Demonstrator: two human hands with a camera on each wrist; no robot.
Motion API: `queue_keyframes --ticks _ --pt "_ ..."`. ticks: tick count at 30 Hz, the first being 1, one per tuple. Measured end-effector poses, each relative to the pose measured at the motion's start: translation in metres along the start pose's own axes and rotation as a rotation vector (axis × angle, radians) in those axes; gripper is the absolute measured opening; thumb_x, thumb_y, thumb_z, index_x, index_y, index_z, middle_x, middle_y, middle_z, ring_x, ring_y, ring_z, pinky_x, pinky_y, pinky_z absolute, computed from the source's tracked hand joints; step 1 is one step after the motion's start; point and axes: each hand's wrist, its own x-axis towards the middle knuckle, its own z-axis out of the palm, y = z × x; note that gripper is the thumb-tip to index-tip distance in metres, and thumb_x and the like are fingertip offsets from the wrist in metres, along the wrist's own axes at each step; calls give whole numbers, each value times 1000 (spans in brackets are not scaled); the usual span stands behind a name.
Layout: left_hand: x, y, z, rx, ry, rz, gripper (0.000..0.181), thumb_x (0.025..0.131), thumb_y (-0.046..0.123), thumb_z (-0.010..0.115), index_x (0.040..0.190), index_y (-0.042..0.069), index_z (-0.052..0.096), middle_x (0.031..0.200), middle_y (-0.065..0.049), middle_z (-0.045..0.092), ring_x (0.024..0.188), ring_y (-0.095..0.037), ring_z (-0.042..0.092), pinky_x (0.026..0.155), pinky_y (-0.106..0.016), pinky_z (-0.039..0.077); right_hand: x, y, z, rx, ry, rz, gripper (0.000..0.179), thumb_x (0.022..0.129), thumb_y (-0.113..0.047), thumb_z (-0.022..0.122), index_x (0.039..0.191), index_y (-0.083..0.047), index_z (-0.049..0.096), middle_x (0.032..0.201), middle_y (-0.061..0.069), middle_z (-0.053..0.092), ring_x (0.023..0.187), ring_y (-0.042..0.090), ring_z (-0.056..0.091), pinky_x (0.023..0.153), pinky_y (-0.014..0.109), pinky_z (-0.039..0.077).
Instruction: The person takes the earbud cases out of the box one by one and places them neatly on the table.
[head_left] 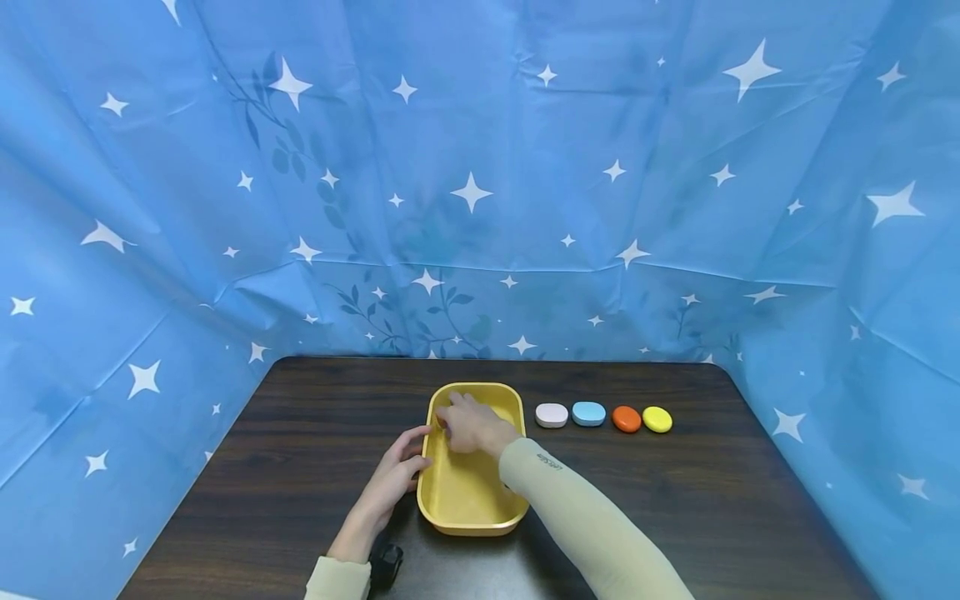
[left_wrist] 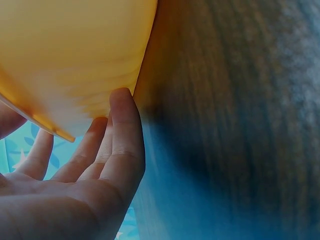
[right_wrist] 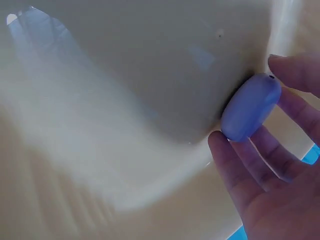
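A yellow rectangular tub (head_left: 468,496) stands on the table. Against its left outer wall rest the spread fingertips of my left hand (head_left: 393,475), slightly bent; the left wrist view shows these fingers (left_wrist: 125,120) below the rim. My right hand (head_left: 472,423) reaches inside, towards the tub's far left part. In the right wrist view it holds a smooth purple oval piece (right_wrist: 252,107) low over the tub's floor, with fingertips at both ends. A small dark hole shows at one end of this piece. From the head view the right hand mostly hides it.
Right of the tub, rounded pieces stand in a row: pale pink (head_left: 552,416), light blue (head_left: 588,413), orange-red (head_left: 626,419) and yellow (head_left: 657,419). Dark wood-grain table (head_left: 300,467) lies beneath. Blue cloth with white stars (head_left: 480,217) hangs behind and at the sides.
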Motion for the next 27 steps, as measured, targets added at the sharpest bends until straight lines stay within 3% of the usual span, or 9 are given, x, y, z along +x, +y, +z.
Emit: queue_keyframes --ticks 9,22,27 --pt "0 0 1 4 0 -3 53 100 11 54 152 10 42 143 -24 50 121 -34 59 91 -49 54 -2 1 0 18 -15 33 6 95 -22 69 98 -22 64 105 -1 45 95 19 43 72 32 45" --pt "-1 0 2 19 17 -14 53 100 10 54 151 11 44 143 -23 50 122 -34 58 92 -50 53 -8 0 -14 26 55 8 14 90 -18 68 104 -19 65 105 0 50 101 19 44 71 30 46" --pt "-1 1 2 25 29 -15 52 99 10 54 151 12 45 144 -23 50 123 -34 57 92 -51 52 -10 0 -19 30 85 5 17 89 -18 69 105 -18 66 107 0 50 103 20 45 76 30 47"
